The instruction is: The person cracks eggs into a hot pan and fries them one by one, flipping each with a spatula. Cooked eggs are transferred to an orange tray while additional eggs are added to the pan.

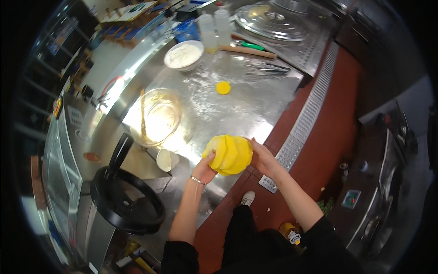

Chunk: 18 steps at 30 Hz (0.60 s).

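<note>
Several thin yellow dough rounds (228, 154) lie overlapped in a fanned stack between my hands, above the front edge of the steel worktop (239, 116). My left hand (207, 168) grips the stack's left side, thumb on top. At its right edge, my right hand (261, 156) holds the same stack, its fingers partly hidden behind the dough. Farther back, one small yellow dough disc (223, 88) rests alone on the floured steel. A clear glass bowl (176, 102) with dough residue stands to the left, with a wooden stick (143, 116) at its left side.
A flour bowl (184, 56), squeeze bottles (207, 30) and a rolling pin (249, 52) stand or lie at the back. Near my left arm sits a black frying pan (128, 202), its handle raised. A white cup (167, 160) is beside the glass bowl. An oil jug (289, 231) stands on the floor.
</note>
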Motion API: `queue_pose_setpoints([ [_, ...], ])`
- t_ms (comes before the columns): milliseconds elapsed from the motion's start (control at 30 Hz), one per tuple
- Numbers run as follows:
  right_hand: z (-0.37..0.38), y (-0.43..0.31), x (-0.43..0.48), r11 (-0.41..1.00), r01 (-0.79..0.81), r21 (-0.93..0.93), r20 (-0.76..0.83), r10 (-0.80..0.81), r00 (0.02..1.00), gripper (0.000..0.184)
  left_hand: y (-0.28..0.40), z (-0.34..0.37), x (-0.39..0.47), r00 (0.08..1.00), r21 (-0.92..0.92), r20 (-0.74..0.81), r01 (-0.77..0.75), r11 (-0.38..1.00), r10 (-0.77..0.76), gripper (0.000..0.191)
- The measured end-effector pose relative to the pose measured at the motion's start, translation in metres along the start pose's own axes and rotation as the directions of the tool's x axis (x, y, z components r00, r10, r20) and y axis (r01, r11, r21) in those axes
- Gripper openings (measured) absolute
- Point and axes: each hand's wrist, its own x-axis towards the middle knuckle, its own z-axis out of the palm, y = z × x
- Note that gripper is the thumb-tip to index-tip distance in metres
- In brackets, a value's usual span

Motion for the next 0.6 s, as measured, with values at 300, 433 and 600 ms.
queue_pose_setpoints([
  [300,-0.117,0.001,-0.194,0.860,0.223,0.459,0.005,-0.253,0.967,0.066,-0.058,0.228,-0.049,0.896,0.836,0.343,-0.154,0.526,-0.283,0.039],
  [433,-0.127,0.023,-0.306,0.617,0.512,0.597,-0.108,-0.571,0.814,0.067,-0.114,0.292,-0.062,0.725,0.796,0.467,-0.093,0.599,-0.507,0.055],
  [600,-0.150,0.072,-0.421,0.570,0.718,0.398,-0.332,-0.640,0.693,0.057,-0.258,0.283,-0.090,0.318,0.476,0.497,0.678,0.560,-0.807,0.065],
])
